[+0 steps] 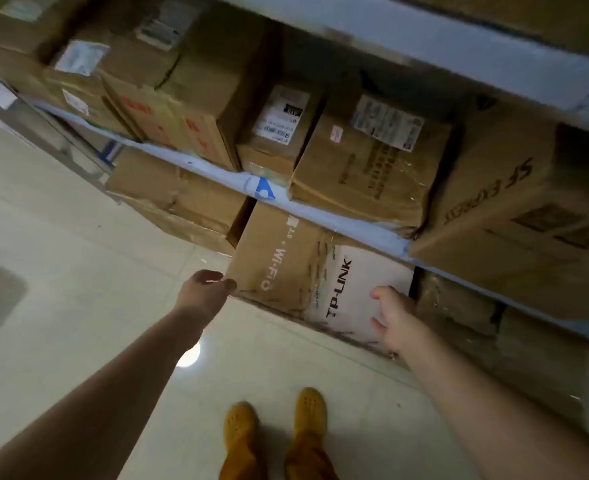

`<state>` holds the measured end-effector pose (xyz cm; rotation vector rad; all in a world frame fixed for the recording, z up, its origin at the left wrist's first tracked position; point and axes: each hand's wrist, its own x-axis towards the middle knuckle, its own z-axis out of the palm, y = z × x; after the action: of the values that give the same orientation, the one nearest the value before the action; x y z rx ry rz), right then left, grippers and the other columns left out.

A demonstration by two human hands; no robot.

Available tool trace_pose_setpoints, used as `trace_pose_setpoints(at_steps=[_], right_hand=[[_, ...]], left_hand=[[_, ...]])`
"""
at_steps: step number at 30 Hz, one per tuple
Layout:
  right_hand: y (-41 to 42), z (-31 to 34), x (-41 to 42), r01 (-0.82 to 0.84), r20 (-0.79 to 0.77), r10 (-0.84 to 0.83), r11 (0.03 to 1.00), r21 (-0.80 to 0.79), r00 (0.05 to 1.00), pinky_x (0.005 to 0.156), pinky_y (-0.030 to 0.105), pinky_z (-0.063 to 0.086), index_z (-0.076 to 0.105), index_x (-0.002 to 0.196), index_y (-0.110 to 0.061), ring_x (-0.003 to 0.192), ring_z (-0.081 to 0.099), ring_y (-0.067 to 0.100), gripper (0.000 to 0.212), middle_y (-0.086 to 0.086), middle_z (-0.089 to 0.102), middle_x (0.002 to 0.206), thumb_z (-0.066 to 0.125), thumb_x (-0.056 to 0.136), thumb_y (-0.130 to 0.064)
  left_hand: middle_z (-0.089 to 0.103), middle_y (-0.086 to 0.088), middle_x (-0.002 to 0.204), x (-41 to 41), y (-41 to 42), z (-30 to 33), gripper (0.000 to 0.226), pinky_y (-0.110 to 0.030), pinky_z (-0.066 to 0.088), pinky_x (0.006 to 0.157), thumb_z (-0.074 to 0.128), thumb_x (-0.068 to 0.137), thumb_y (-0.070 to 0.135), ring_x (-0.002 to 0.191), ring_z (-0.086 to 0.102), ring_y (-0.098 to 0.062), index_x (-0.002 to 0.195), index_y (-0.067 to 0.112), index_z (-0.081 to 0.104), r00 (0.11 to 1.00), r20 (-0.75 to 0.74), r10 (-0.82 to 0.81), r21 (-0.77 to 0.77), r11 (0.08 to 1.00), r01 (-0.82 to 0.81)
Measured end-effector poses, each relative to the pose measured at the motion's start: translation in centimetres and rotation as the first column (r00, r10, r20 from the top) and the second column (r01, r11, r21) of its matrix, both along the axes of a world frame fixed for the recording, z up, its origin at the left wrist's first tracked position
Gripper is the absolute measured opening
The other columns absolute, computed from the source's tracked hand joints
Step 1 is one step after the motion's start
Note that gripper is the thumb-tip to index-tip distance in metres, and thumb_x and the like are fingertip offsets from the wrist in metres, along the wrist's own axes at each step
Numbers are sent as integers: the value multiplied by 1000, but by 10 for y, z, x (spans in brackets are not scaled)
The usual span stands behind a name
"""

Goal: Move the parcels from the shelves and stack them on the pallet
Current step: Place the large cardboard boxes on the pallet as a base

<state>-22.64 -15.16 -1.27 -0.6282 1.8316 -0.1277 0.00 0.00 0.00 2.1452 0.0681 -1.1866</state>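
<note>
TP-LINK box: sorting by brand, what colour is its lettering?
Black lettering on a white panel of the brown TP-LINK box, seen in the head view.

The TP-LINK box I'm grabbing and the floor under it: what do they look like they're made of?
TP-LINK box: brown corrugated cardboard by its look, matte, scuffed along the lower edge, with a glossy strip that seems to be clear tape and a white printed panel. Floor: pale, smooth, glossy tile, judging by the faint joint lines and the reflected light spot.

Brown cardboard parcels point(196, 109) line pale blue-edged shelves point(351, 220). One brown box point(279, 261) carries white "Wi-Fi" lettering and a white panel with black "TP-LINK" print. Mustard-yellow shoes point(308, 410) stand on glossy cream floor tiles point(78, 271).
</note>
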Motion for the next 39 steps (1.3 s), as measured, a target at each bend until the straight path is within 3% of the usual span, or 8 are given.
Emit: trace_pose_setpoints(at_steps=[3, 7, 13, 19, 26, 30, 35, 39], right_hand=[[-8, -53, -7, -206, -256, 180, 976, -77, 950, 90, 45, 54, 55, 79, -12, 84, 58, 30, 18, 13, 63, 102, 61, 76, -29], [-12, -108, -23, -356, -442, 282, 930, -93, 852, 87, 45, 54, 62, 108, -15, 99, 60, 36, 58, 13, 62, 115, 59, 57, -41], [-13, -103, -16, -313, -445, 216, 937, -158, 869, 106, 45, 39, 39, 144, -18, 130, 42, 36, 73, 13, 40, 147, 66, 77, -30], [-4, -110, -23, -283, -472, 170, 942, -180, 865, 108, 44, 39, 35, 145, -11, 133, 40, 37, 69, 16, 38, 148, 63, 83, -24], [36, -114, -23, -370, -492, 399, 915, 161, 774, 106, 40, 33, 23, 147, -3, 132, 30, 39, 72, 20, 28, 147, 56, 91, -36], [57, -123, -22, -216, -395, 299, 946, 241, 869, 98, 37, 44, 24, 147, -3, 125, 40, 34, 75, 19, 34, 140, 58, 90, -37], [48, -129, -22, -147, -451, 156, 988, 55, 879, 106, 46, 40, 22, 147, -5, 129, 38, 39, 76, 19, 30, 148, 62, 86, -26], [35, -128, -21, -132, -414, 87, 988, -81, 906, 105, 47, 40, 19, 152, -11, 130, 40, 42, 82, 18, 35, 149, 64, 85, -26]], left_hand=[[52, -11, 137, 11, -12, -43, 55, -34, 41, 91, 64, 91, 18, 111, 50, -26, 142, 11, 46, 986, 88, -139, 65, 989, 134], [43, -13, 148, 18, -26, -83, 59, -34, 36, 91, 56, 96, 18, 131, 44, -33, 150, 12, 33, 981, 108, -161, 73, 985, 154], [52, -8, 137, 25, -40, -109, 57, -29, 35, 87, 56, 95, 14, 116, 51, -25, 149, 15, 35, 976, 38, -216, 60, 975, 214], [57, -8, 129, 38, -27, -109, 53, -34, 39, 88, 57, 88, 15, 111, 52, -24, 140, 11, 46, 948, 5, -318, 71, 946, 317], [51, -18, 138, 50, 4, -107, 67, -42, 47, 97, 64, 91, 25, 119, 54, -36, 148, 5, 34, 920, 41, -390, 262, 893, 367], [54, -21, 133, 52, 24, -110, 96, -42, 49, 94, 65, 66, 48, 113, 58, -38, 147, 7, 33, 917, -54, -395, 298, 870, 393], [56, -17, 129, 50, 29, -124, 55, -34, 45, 83, 63, 93, 28, 101, 57, -31, 144, 20, 43, 914, -37, -404, 294, 870, 396], [59, -14, 128, 52, 13, -129, 49, -45, 50, 99, 62, 93, 22, 110, 60, -34, 139, 14, 50, 949, 3, -316, 227, 924, 307]])
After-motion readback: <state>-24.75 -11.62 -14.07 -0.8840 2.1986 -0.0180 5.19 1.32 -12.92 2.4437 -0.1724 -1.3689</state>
